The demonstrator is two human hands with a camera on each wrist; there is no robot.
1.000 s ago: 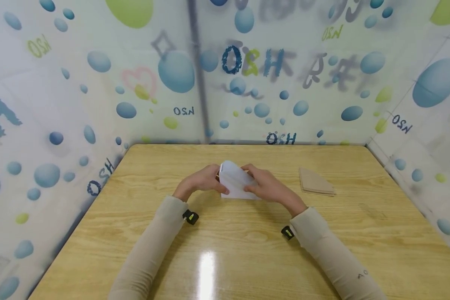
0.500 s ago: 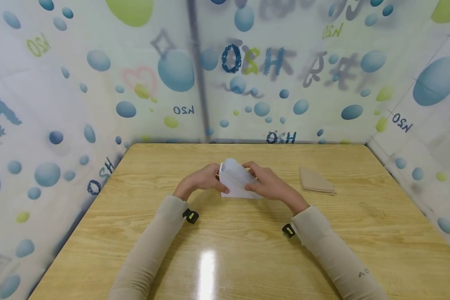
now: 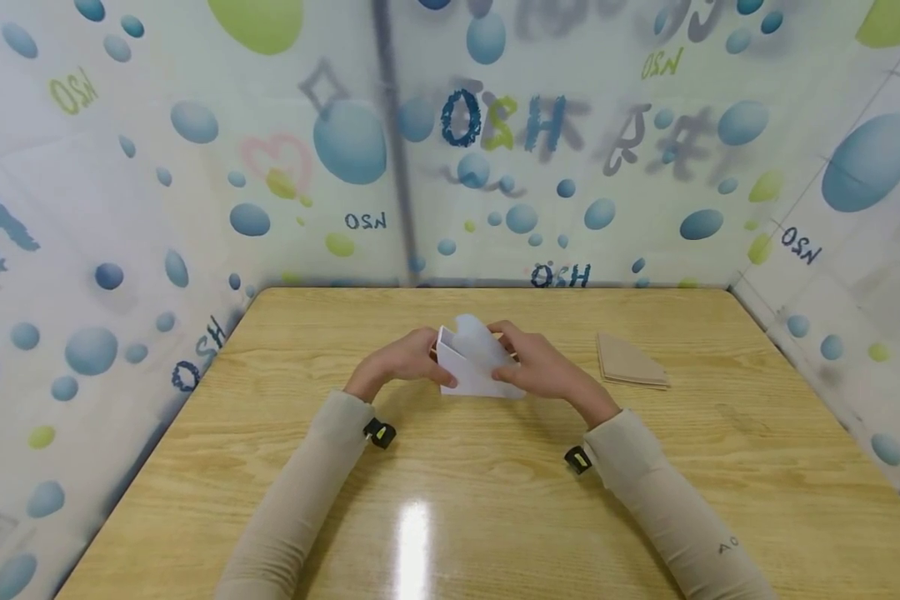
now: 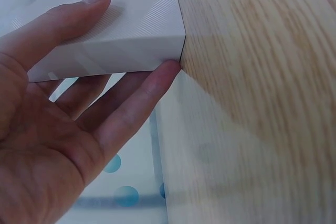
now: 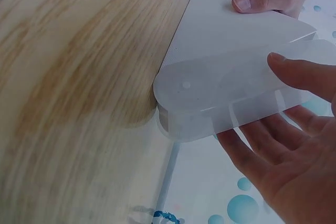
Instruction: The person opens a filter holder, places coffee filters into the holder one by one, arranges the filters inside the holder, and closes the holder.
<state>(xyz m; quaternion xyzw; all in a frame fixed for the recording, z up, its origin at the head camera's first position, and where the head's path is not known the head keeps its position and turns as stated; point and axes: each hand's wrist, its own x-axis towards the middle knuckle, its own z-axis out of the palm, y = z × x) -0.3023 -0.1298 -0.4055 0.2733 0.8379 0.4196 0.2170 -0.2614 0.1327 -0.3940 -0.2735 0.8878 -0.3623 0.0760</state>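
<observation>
A white cardboard box [image 3: 461, 379] is held just above the table in my left hand [image 3: 408, 357]. In the left wrist view, the thumb lies on the broad face of the box [image 4: 142, 24], with the fingers against the opposite side. My right hand [image 3: 534, 362] grips a translucent plastic case [image 5: 210, 87] with a rounded end, thumb on one face and fingers on the other. This case overlaps the box [image 5: 226, 27] in the right wrist view and sticks out past it. How much of it lies inside the box is hidden.
Folded brown cardboard pieces [image 3: 632, 362] lie to the right of my right hand on the wooden table [image 3: 480, 517]. A patterned curtain [image 3: 607, 242] stands along the back and both sides.
The translucent case has shifted slightly away and to the right relative to the white box, and the gap at the box's left end has widened. The left hand has hardly moved.
</observation>
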